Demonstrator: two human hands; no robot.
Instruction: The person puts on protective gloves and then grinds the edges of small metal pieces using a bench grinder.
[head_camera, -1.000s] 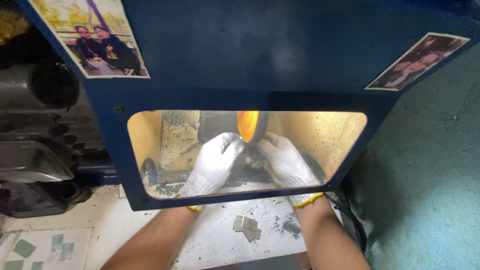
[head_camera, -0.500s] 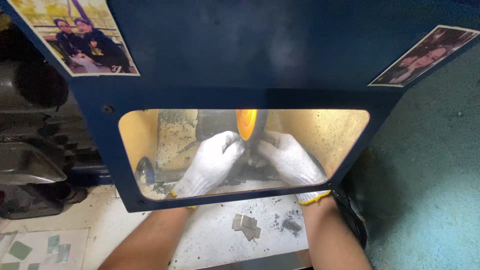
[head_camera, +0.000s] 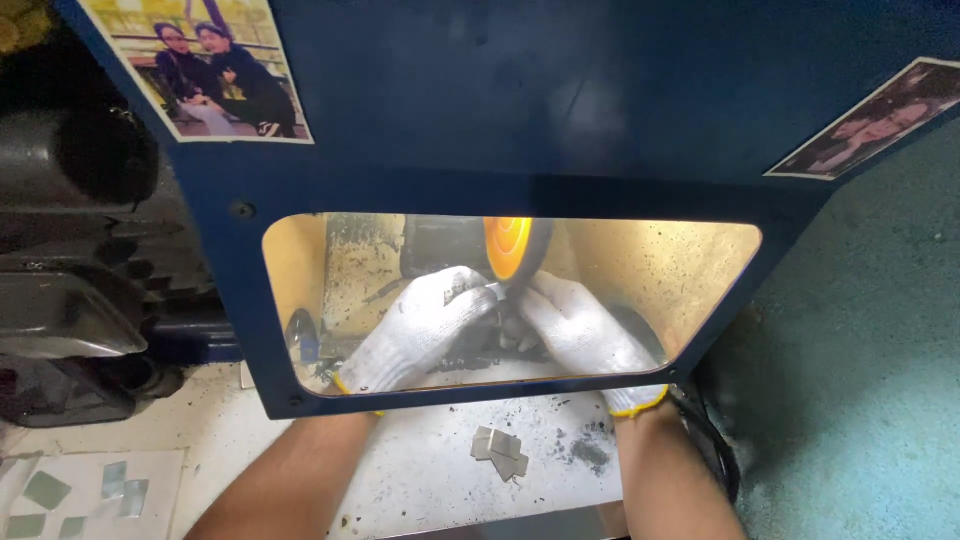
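Seen through the clear window of a dark blue metal guard panel (head_camera: 520, 110) that fills the upper half of the frame, two hands in white knitted work gloves meet at the centre of the picture, just below an orange grinding wheel (head_camera: 508, 247) lit by warm yellow light. The left hand (head_camera: 425, 325) comes in from the lower left with its fingers curled together around a small flat grey piece (head_camera: 492, 291), which sits at the lower edge of the wheel and seems to touch it; the right hand (head_camera: 580, 330) comes in from the lower right, fingers closed and pressed against the same spot, though whether it grips the piece or only steadies the other hand cannot be told. Below the window, at lower centre, a little heap of small grey square plates (head_camera: 500, 452) lies on the dusty white bench top (head_camera: 420, 480), with dark grit beside it. As a judgement: the gloved fingertips sit very close to the wheel, so a slip of the tiny piece could draw knitted fabric against it, and too steep an angle could flick the piece away.
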